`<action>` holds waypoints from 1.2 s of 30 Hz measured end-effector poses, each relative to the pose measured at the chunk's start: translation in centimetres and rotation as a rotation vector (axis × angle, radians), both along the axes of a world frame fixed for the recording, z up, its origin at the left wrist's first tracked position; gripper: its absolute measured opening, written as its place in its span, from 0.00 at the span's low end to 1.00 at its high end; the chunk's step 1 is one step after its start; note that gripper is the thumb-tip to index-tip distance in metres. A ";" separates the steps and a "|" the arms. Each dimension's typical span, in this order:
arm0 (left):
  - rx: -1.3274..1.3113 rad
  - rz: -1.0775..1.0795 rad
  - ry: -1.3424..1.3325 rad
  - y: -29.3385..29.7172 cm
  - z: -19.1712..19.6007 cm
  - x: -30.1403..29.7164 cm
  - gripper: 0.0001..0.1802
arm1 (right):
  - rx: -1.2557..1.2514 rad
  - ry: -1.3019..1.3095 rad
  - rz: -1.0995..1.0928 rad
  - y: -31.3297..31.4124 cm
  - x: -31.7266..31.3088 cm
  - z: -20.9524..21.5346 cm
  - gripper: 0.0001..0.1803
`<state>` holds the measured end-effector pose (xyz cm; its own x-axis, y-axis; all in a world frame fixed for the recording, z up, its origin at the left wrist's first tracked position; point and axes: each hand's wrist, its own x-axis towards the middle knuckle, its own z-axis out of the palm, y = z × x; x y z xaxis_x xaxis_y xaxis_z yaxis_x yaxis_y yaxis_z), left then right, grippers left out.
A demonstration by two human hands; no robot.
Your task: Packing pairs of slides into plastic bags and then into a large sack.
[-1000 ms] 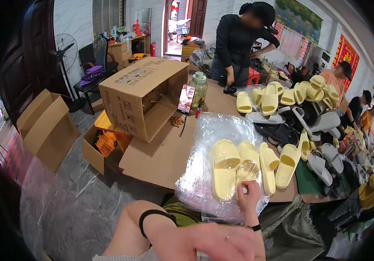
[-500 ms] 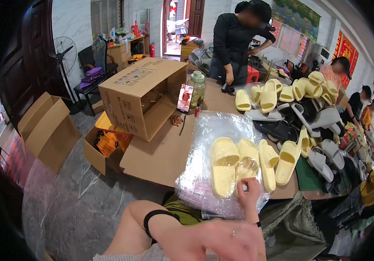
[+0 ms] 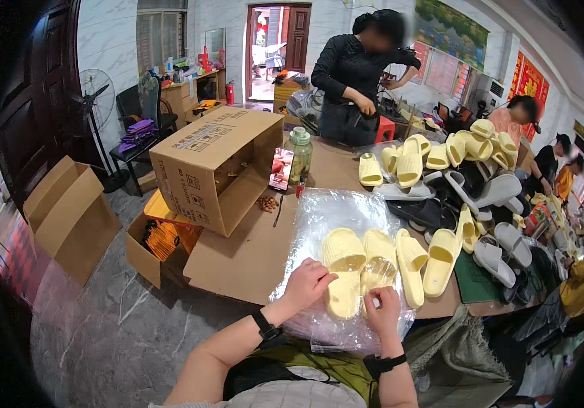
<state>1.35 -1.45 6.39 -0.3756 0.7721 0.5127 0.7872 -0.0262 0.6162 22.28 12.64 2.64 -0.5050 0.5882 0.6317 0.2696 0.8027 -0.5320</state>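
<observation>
Just below the centre of the frame, your pair of pale yellow slippers (image 3: 360,268) lies side by side on a stack of clear plastic bags (image 3: 336,224) spread over the worktop (image 3: 251,258). Your left hand (image 3: 309,282) rests on the near end of the left slipper, fingers curled down onto it. Your right hand (image 3: 382,309) sits just below the right slipper, fingers pinched together on the plastic film at its heel. To the right of the pair, two more yellow slippers (image 3: 426,262) lie loose on the worktop. Further right and higher, a heap of grey, black and yellow slippers (image 3: 469,183) fills that end. Toward the upper left of centre an open cardboard box (image 3: 214,166) lies on its side, with a clear jar (image 3: 300,155) just beside it. At the top centre a person in black (image 3: 360,75) stands at the far edge.
</observation>
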 end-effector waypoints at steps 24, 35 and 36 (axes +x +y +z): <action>0.128 -0.093 -0.039 0.3 -4.9 -0.6 0.23 | 0.092 -0.517 -0.284 2.9 -6.0 3.1 0.30; 0.222 -0.066 0.072 0.6 -5.2 -1.2 0.21 | -0.026 -0.493 -0.243 3.9 -7.6 1.9 0.20; 0.225 -0.067 0.077 0.6 -5.3 -1.2 0.20 | -0.047 -0.515 -0.280 3.9 -7.7 2.1 0.21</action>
<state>0.15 -0.82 1.10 -0.2805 0.6571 0.6997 0.8233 -0.2100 0.5273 14.56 16.53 4.75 -0.5612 0.7650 0.3160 0.7013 0.6423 -0.3094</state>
